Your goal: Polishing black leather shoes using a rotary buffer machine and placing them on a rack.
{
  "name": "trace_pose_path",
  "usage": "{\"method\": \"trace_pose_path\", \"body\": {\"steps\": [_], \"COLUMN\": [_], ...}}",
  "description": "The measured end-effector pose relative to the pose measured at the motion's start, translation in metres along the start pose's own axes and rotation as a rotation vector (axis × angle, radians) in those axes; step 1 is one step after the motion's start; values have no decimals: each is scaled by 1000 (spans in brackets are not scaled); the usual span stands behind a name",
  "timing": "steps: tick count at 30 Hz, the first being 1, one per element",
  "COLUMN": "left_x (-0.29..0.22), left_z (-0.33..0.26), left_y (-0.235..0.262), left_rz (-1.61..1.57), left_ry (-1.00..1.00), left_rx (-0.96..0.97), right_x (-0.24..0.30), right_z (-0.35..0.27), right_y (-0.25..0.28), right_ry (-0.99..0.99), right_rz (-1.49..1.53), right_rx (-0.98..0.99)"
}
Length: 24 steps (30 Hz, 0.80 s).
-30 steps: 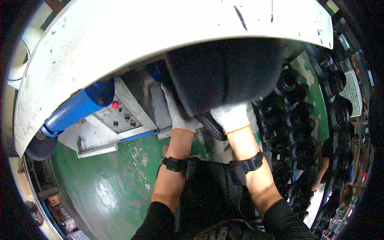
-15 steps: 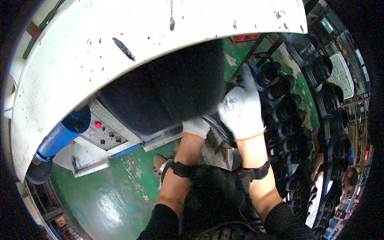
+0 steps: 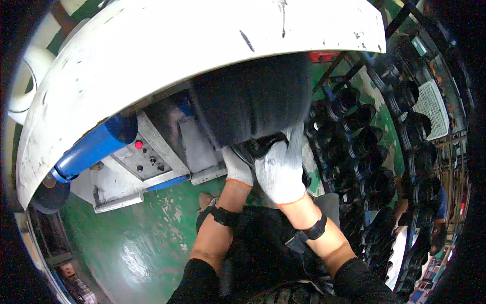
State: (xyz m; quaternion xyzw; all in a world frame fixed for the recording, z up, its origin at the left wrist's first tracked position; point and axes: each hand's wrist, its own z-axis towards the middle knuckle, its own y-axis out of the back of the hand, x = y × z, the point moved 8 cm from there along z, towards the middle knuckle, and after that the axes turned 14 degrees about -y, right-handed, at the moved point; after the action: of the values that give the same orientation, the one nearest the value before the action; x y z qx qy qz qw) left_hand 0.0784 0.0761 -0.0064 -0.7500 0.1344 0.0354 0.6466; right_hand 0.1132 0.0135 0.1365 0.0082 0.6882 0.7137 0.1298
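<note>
A: Head view: gloved left hand (image 3: 237,167) and right hand (image 3: 280,171) under a black rubber part (image 3: 253,99) below the white machine housing (image 3: 167,55)?

B: Yes, apparently steadying it. Right fingers curl around its lower edge; the left's grip is hidden.

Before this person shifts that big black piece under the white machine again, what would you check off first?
1. Both hands gloved: ok. The left hand and right hand wear white knit gloves.
2. Right hand on the black piece: ok, its fingers reach up against the lower edge.
3. Left hand grip: cannot tell, its fingers are hidden under the piece.
4. Clearance under the white machine cover: cannot tell, the piece sits close beneath it.
5. Control panel within reach: ok, it lies to the left of the hands.
6. Footing on the green floor: ok, though it looks worn and glossy.
</note>
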Motion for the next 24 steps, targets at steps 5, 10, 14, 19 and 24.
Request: {"method": "trace_pose_path", "body": {"steps": [5,10,14,19,24], "left_x": [6,12,5,29,40], "left_z": [-32,-77,-114,-141,-198], "left_y": [1,-49,-80,-119,-242], "left_rz": [20,-385,-275,-32,54], "left_ry": [123,355,466,466,377], "left_rx": [-82,245,215,242,403], "right_x": [-3,-5,-28,-72,-149], "right_z": [-39,-90,-135,-213,-239], "right_y": [-21,-23,12,106,162], "right_ry": [-309,-491,-288,446,407], "right_rz": [1785,2313,1367,432,402], "right_rx": [83,319,421,-77,-232]}}
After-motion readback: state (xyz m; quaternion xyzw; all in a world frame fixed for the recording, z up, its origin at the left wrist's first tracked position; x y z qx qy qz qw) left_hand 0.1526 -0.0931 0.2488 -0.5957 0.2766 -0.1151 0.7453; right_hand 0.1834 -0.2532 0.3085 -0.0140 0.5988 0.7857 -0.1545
